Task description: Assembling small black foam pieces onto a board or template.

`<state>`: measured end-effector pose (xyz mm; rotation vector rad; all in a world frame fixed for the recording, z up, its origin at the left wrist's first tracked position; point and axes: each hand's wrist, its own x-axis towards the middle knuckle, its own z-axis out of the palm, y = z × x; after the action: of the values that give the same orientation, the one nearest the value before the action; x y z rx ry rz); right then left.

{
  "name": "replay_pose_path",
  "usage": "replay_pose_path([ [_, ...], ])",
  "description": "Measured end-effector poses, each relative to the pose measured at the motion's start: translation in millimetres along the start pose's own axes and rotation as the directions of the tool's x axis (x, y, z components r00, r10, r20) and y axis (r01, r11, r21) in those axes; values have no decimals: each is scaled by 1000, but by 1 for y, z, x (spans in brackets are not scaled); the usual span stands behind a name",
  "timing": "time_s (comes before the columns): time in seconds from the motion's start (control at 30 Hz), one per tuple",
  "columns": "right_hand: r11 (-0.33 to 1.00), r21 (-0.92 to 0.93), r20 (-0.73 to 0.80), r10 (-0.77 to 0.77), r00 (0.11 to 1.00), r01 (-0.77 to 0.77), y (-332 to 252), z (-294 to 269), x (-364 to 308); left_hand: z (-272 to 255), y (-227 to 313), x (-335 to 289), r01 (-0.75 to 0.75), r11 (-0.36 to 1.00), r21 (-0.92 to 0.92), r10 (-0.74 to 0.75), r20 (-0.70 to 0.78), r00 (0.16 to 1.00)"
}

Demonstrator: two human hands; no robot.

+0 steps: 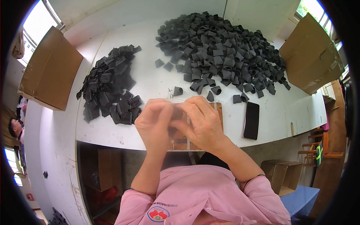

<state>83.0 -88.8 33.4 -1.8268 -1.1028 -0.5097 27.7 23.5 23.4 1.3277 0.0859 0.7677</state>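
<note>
My left hand [154, 119] and my right hand [202, 122] meet over the table's front edge, fingers closed in a pinch. Between them they hold a small dark grey piece [176, 115], mostly covered by the fingers and slightly blurred. Under the hands lies a brown board [219, 112] with pale strips. Just beyond the fingertips one short dark grey sleeve [177, 91] rests on the white table. A large heap of such open-ended sleeves [221, 52] spreads across the far middle and right. To the left is a pile of flat dark grey pieces [108, 84].
A black phone [251, 120] lies right of my right hand. Cardboard boxes stand on the table at far left [52, 71] and far right [313, 56]. Below the table are another carton [281, 175] and a blue-covered surface [302, 200]. Another person [17, 127] is at the far left.
</note>
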Motion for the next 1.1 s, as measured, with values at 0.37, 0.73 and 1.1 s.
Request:
replay_pose_path([
  [0.37,971,238,-59,36,998,-21,16,13,-1,2,3,-9,169,951,-258,-212,-149,966],
  [0.73,970,218,96,91,991,-111,12,5,-4,0,17,1,-49,993,108,49,-1,999],
  [1.1,988,-91,288,-92,953,123,9,-15,21,-21,-7,-6,176,932,-318,-182,9,983],
])
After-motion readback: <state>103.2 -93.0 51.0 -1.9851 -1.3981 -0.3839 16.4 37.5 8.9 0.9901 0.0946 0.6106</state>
